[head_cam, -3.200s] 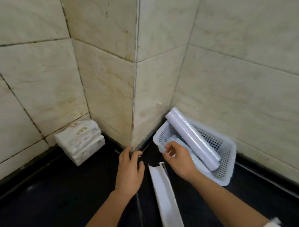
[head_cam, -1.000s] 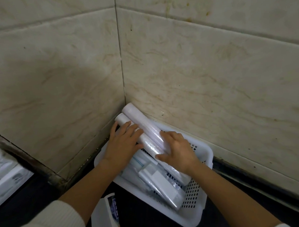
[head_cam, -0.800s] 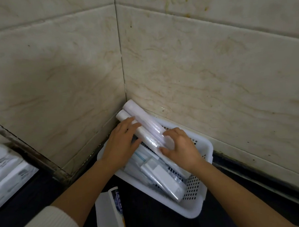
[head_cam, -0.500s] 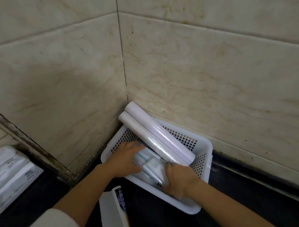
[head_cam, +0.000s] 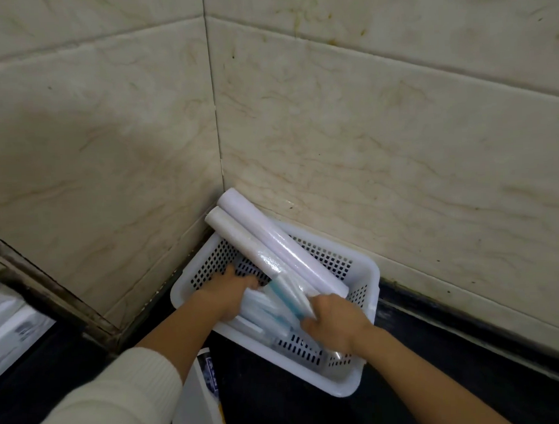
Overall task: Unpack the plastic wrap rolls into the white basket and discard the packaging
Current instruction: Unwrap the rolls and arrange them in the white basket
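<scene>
A white perforated basket sits in the wall corner on the dark counter. Two long plastic wrap rolls lie side by side across it, their far ends poking over the rim against the wall. Under them lie several flat packets with blue edges. My left hand is inside the basket at the left, fingers on the packets. My right hand grips the near end of those packets, which look blurred. An empty white packaging box lies on the counter below the basket.
Tiled walls close in behind and to the left of the basket. White wrapped packs sit at the far left edge. A dark counter stretches to the right of the basket.
Both hands left the tops of the two rolls and dropped to the packets beneath. The packets have since shifted and tilted in my hands.
</scene>
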The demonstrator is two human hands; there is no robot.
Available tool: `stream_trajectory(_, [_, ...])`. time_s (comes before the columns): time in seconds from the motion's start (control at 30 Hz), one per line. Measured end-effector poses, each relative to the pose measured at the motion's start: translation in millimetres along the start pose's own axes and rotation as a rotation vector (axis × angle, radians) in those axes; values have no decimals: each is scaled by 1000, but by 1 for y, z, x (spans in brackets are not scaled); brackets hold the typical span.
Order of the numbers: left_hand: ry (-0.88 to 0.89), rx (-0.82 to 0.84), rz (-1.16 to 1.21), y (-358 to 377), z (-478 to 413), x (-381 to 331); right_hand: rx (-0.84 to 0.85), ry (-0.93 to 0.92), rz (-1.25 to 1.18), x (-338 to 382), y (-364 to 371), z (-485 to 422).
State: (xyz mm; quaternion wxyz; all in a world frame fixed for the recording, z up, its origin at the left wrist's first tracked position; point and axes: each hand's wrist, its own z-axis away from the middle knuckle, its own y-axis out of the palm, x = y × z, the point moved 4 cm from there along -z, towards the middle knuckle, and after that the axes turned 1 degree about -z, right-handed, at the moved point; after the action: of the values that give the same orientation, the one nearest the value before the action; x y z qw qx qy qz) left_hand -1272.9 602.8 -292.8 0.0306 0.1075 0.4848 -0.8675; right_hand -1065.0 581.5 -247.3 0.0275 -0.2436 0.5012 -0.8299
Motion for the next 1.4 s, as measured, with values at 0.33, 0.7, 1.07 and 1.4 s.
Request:
stream_trajectory(0.33, [11, 135, 158, 4, 9, -28, -252, 31, -327, -20, -42, 9])
stream_trajectory(0.7, [143, 65, 581, -18, 33, -28, -225, 17, -229, 5, -57, 8])
stream_trajectory(1.07, [-153, -617, 561, 11, 82, 56, -34, -84, 237, 90, 16, -48])
stream_trajectory(1.4, [-186, -627, 589, 16, 76, 55, 159, 25, -218, 74, 56, -63])
